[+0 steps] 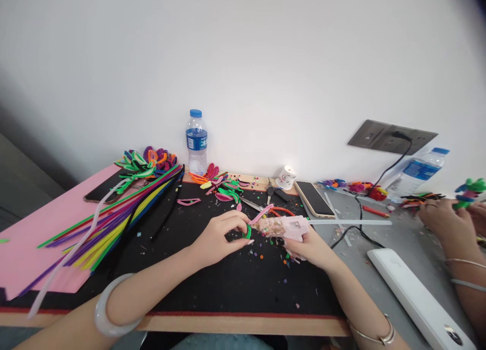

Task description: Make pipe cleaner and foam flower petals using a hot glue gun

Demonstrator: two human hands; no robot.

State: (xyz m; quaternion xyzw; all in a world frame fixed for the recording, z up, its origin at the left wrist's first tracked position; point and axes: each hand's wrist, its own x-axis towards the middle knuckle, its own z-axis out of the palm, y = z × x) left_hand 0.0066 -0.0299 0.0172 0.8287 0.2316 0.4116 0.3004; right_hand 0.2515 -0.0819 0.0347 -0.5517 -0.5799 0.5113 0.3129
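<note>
Left hand (220,238), fingers pinch a green fuzzy loop (249,232), right hand (313,247), fingers wrap round pink glue gun (294,228), nozzle (257,227) just beside the loop, both items above black mat (228,292) on bench (243,324)

Glue gun (296,228) over mat (228,284), pipe cleaners (108,229) left, bottle (196,142) behind, phone (314,199) right

Nearer us than our left hand (224,236) and right hand (309,248), we find open room over the mat (258,289). Behind, scissors (251,204), cup (286,179) and bottle (196,142) crowd our way. Stems (114,223) block our left; rightward, a jutting glue stick (349,222), cable (401,156), white box (413,294) and a co-worker's hand (446,221) bar us.
</note>
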